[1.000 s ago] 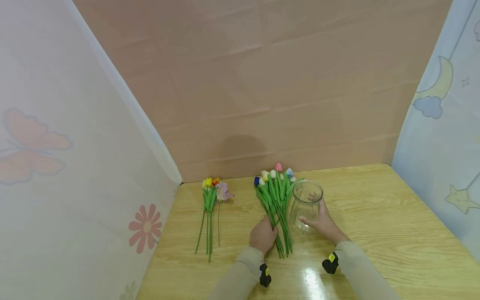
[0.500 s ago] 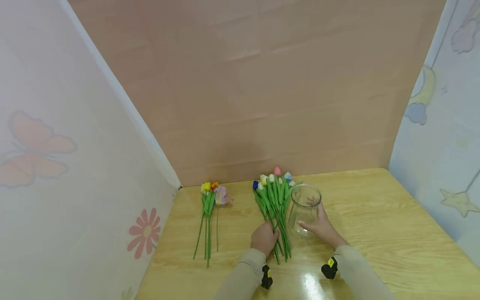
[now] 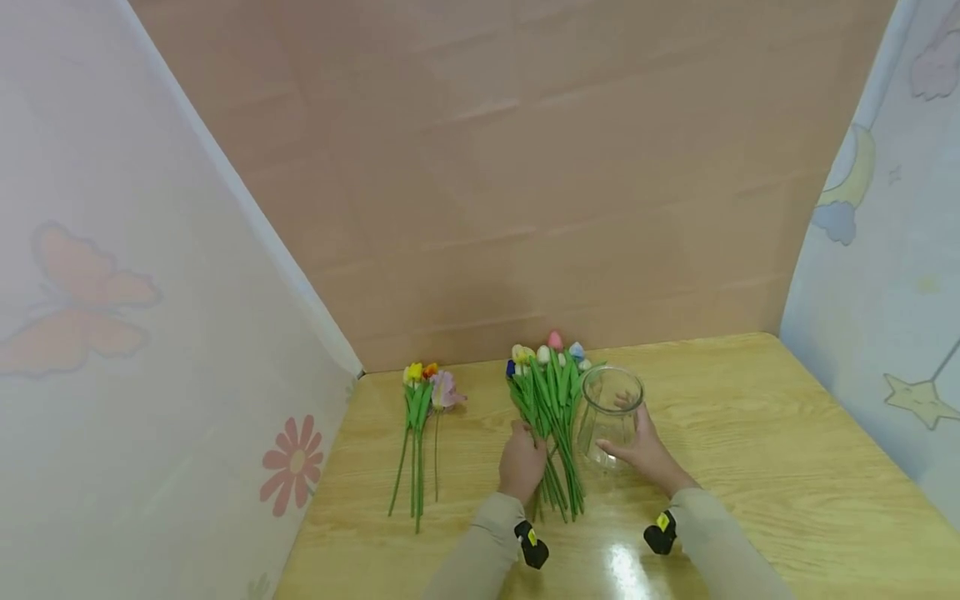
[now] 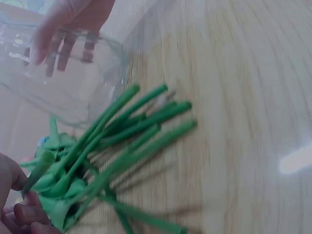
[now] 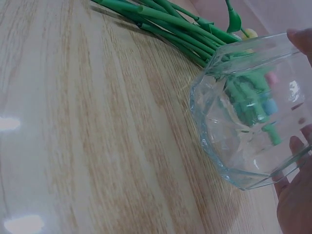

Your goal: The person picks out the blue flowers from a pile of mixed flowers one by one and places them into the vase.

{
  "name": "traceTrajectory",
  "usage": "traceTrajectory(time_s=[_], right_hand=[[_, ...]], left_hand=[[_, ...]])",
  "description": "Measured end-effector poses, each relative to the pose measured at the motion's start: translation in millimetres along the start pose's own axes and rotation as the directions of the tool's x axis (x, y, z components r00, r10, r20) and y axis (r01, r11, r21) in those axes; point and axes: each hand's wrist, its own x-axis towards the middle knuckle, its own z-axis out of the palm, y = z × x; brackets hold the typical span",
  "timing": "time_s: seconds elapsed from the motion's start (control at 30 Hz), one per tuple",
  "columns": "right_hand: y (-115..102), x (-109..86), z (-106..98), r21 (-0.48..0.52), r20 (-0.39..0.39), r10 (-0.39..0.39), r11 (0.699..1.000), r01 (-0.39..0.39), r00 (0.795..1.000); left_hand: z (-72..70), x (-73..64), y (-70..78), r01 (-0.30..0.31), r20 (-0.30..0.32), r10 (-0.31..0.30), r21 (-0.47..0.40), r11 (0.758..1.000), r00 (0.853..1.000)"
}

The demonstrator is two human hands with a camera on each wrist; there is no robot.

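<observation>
My left hand (image 3: 522, 461) pinches a green tulip stem (image 4: 40, 169) at the left side of a bunch of artificial tulips (image 3: 558, 400) lying on the table. The bunch has pink, white, yellow and blue blooms, and its loose stem ends (image 4: 161, 117) point toward me. A clear glass vase (image 3: 602, 425) stands just right of the bunch, its wide rim facing up. My right hand (image 3: 647, 450) grips the vase from the right side, thumb in front and fingers behind, seen through the glass. In the right wrist view, the vase's faceted base (image 5: 214, 141) is close over the wood.
Farther left on the wooden table (image 3: 750, 467) lie a few yellow and orange tulips (image 3: 417, 408) and a single pale purple flower (image 3: 445, 390). A brown paper-like backdrop (image 3: 480, 208) rises behind the table, with printed cloth walls (image 3: 187, 375) on both sides.
My left hand has moved a little to the left and away from me with the stem, and a yellow bloom has shifted left. The right hand stays on the vase.
</observation>
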Motion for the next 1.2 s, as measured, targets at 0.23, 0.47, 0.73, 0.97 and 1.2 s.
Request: traceTrajectory(time_s=[0.23,0.47,0.73,0.97,1.2], right_hand=[[-1.0,-0.3,-1.3,0.009,-0.003,-0.009,1.0,0.009,1.0],[1.1,-0.3,-0.5,0.012,-0.002,-0.014,1.0,0.014,1.0],[-1.7,0.1,-0.2,0.0,-0.002,-0.004,1.0,0.004,1.0],[-3.5,0.6,-1.0,-0.002,-0.006,-0.015,1.0,0.015,1.0],[-2.4,-0.1,0.4,0.005,0.0,-0.012,1.0,0.012,1.0]], left_hand=[[-18.5,5.2,-7.4,-0.047,-0.126,0.053,0.05,0.998,0.991],[-51.2,7.3,-13.5,-0.162,-0.243,0.189,0.128,0.978,0.951],[-91.6,23.5,-51.5,-0.284,-0.406,0.384,0.286,0.915,0.829],[-119.0,35.7,-93.8,-0.178,-0.436,0.338,0.367,0.913,0.834],[-127.7,30.3,-130.1,-0.092,-0.384,0.276,0.433,0.897,0.881]])
